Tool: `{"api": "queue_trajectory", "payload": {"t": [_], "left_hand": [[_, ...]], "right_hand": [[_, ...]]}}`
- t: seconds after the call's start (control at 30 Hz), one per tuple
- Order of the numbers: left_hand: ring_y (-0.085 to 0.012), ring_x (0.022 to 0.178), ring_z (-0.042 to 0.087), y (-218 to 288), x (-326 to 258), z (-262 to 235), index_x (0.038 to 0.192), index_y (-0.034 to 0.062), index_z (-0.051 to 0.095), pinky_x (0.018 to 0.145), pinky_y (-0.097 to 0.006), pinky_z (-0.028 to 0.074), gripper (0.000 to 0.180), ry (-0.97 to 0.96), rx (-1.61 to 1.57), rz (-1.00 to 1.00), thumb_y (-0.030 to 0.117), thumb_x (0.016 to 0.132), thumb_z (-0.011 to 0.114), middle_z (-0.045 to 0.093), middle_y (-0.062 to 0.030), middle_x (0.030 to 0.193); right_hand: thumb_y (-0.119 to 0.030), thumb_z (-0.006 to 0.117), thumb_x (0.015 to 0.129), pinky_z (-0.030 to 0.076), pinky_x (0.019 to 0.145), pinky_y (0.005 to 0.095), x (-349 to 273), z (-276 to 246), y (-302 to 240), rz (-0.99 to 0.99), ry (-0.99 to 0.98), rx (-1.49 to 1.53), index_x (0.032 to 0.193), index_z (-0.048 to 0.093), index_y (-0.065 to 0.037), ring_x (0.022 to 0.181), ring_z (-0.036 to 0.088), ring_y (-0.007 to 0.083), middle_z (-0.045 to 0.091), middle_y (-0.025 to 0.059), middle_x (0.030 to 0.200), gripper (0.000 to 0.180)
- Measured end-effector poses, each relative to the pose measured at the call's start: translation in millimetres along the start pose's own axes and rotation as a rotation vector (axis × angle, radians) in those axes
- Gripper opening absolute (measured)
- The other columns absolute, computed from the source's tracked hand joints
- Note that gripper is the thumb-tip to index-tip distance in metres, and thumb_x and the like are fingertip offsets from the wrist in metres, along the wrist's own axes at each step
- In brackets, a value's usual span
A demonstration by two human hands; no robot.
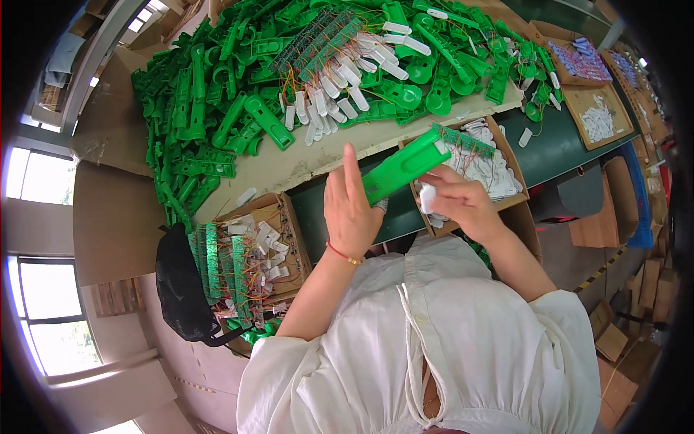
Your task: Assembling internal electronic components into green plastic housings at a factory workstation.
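My left hand [350, 206] grips the lower end of a long bright green plastic handle shell [405, 165], index finger raised. A green circuit strip [463, 139] sticks out at the shell's far end. My right hand [457, 201] pinches a small white plastic piece [427, 198] just below the shell, over an open cardboard box of white parts [499, 173].
A big heap of green plastic shells [238, 87] with white pieces and wired boards covers the cardboard-topped bench. A cardboard box of green circuit strips and wires [249, 257] sits at my left beside a black bag [181, 282]. More boxes [596, 116] lie on the green belt at right.
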State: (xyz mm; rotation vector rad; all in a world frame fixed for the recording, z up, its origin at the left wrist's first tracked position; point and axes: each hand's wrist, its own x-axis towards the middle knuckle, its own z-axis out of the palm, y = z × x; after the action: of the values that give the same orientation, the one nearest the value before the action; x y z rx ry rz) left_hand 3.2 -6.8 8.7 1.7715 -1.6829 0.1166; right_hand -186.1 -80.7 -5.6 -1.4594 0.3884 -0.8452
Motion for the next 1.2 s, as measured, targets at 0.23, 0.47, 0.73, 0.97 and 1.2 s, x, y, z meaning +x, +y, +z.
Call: {"api": "queue_trajectory", "payload": {"t": [0.23,0.47,0.73,0.97,1.2], "left_hand": [[-0.0213,0.085,0.053,17.5,-12.5,0.9,0.137,0.0047,-0.005,0.072,-0.032,0.045,0.113,0.081,-0.330,0.002,0.009,0.062,0.079,0.045,-0.0164,0.112],[-0.0197,0.084,0.052,15.5,-18.7,2.2,0.136,0.0109,-0.014,0.071,-0.030,0.045,0.121,0.146,-0.551,0.054,0.010,0.060,0.081,0.039,-0.0178,0.119],[-0.0205,0.084,0.051,10.5,-23.0,1.3,0.137,0.0144,-0.011,0.072,-0.031,0.045,0.120,0.152,-0.501,0.137,0.002,0.058,0.079,0.043,-0.0162,0.112],[-0.0264,0.084,0.054,23.2,-9.6,-16.2,0.129,0.0041,0.035,0.073,-0.035,0.045,0.080,0.043,-0.185,0.076,0.013,0.061,0.077,0.053,-0.0163,0.103],[-0.0351,0.082,0.056,-42.7,-27.2,-104.8,0.112,0.0007,0.050,0.074,-0.038,0.047,0.052,0.251,0.091,-0.074,0.020,0.069,0.071,0.058,-0.0174,0.092]], "right_hand": [[-0.009,0.057,0.085,0.046,0.074,0.0283,10.8,7.9,-3.5,0.184,0.214,0.532,0.094,0.062,0.003,0.082,0.056,0.0143,0.061,0.0073,0.091,0.016],[-0.010,0.057,0.085,0.047,0.080,0.0332,6.3,0.3,-9.9,0.132,0.162,0.569,0.090,0.062,0.002,0.085,0.057,0.0162,0.061,0.0087,0.092,0.013],[-0.009,0.057,0.085,0.044,0.080,0.0327,5.5,-4.1,-12.9,0.065,0.063,0.556,0.087,0.061,0.001,0.085,0.056,0.0167,0.062,0.0090,0.089,0.012],[-0.010,0.057,0.085,0.044,0.076,0.0306,6.4,-5.5,-19.5,0.098,0.077,0.429,0.089,0.061,0.004,0.085,0.057,0.0166,0.062,0.0101,0.088,0.015],[-0.003,0.047,0.082,0.043,0.084,0.0312,17.3,13.4,-29.7,0.038,-0.067,-0.136,0.093,0.060,0.009,0.105,0.052,0.0276,0.048,0.0202,0.122,0.021]]}}
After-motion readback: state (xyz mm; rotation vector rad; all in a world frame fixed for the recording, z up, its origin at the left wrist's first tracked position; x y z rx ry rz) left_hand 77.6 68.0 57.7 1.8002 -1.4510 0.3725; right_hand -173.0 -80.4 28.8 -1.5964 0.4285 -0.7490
